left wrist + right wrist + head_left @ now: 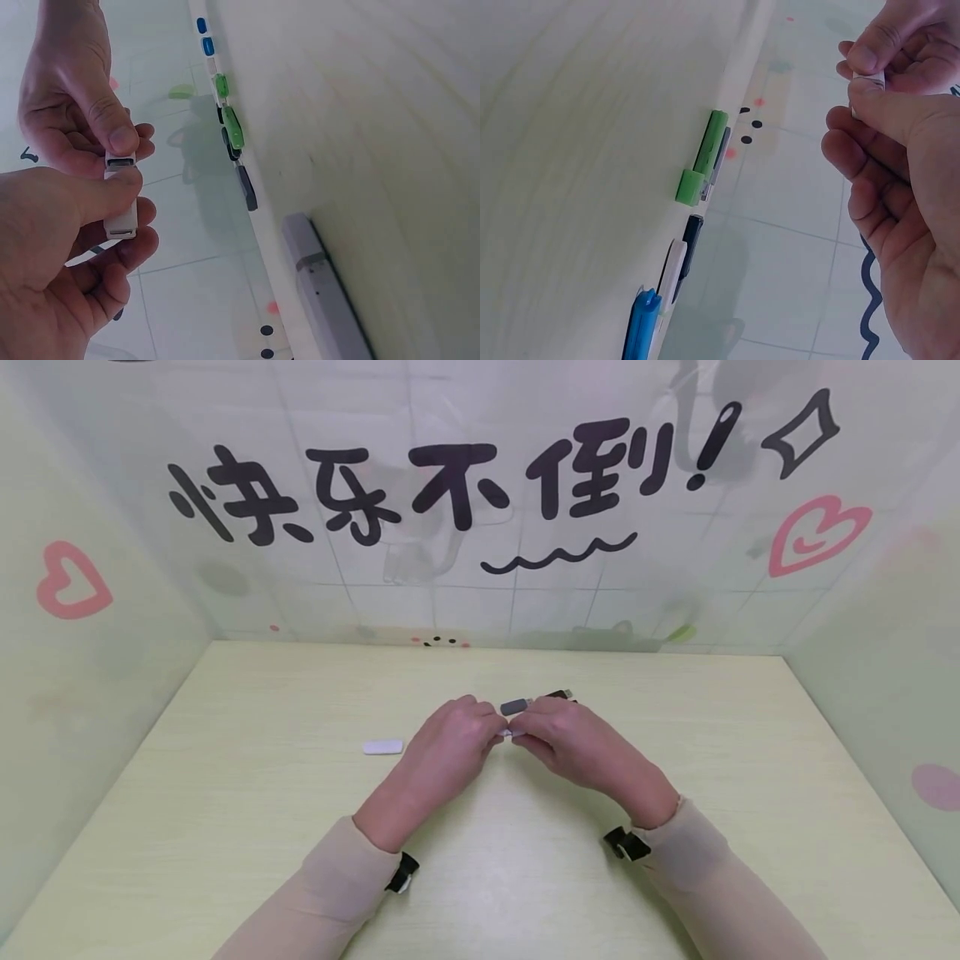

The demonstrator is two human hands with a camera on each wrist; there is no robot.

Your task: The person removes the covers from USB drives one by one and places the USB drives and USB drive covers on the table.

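Note:
A white USB stick [120, 217] is held between both hands, in front of the wall. My left hand [456, 739] pinches its body between thumb and fingers. The thumb and fingertips of my right hand [581, 743] grip the other end. Between the two thumbs a dark and metallic band shows on the stick in the left wrist view. Most of that end is covered by the right fingers. In the right wrist view only a small white part [868, 77] shows between the hands.
A white stick [383, 747] lies on the table left of my hands. Behind the hands lie a grey USB stick [514, 706] and a black one [557, 694]. Green [709, 154] and blue sticks [640, 326] lie along there too. Printed walls enclose the table's back and sides.

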